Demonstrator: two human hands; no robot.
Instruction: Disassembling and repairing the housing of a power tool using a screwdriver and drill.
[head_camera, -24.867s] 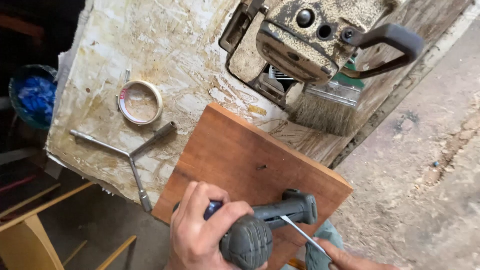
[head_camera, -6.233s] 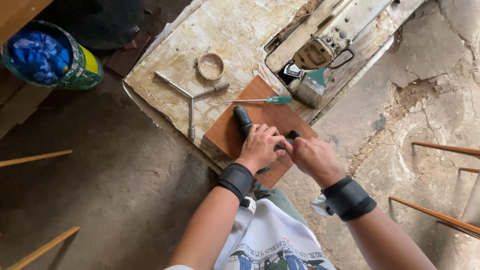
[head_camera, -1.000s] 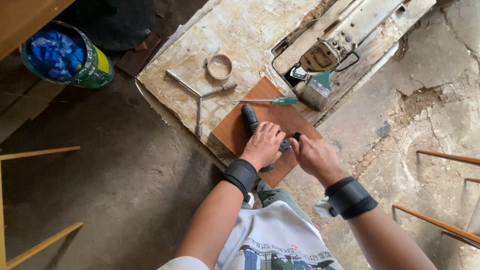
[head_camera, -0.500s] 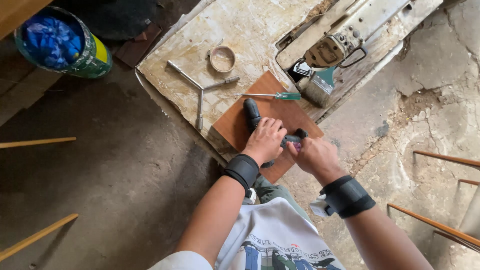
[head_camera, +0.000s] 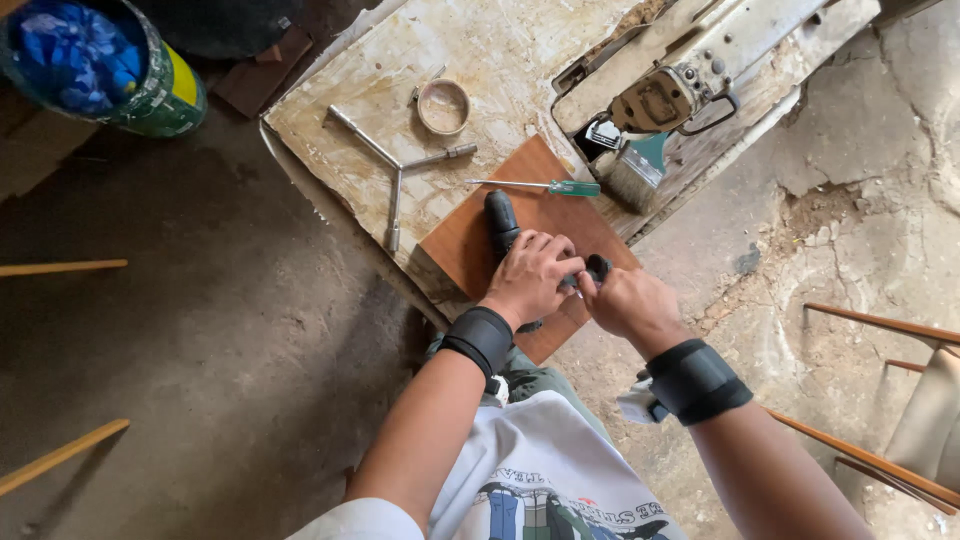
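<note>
A dark cordless drill (head_camera: 503, 224) lies on a brown wooden board (head_camera: 470, 245) at the near edge of a pale, worn panel (head_camera: 380, 95) on the ground. My left hand (head_camera: 532, 275) is closed over the drill's body. My right hand (head_camera: 620, 300) grips the drill's black front end, touching the left hand. Both wrists wear black bands. A green-handled screwdriver (head_camera: 545, 186) lies just beyond the drill on the board's far edge.
A three-armed metal wrench (head_camera: 395, 170) and a tape roll (head_camera: 443, 106) lie on the panel. A chainsaw (head_camera: 665, 95) and a paintbrush (head_camera: 630, 175) sit at the far right. A green bucket with blue contents (head_camera: 95, 65) stands far left. Wooden chair frames (head_camera: 890, 400) flank me.
Over the last second both hands stay on the drill; the view shifts slightly. About 25 s ago my right hand held the screwdriver, which now lies on the board.
</note>
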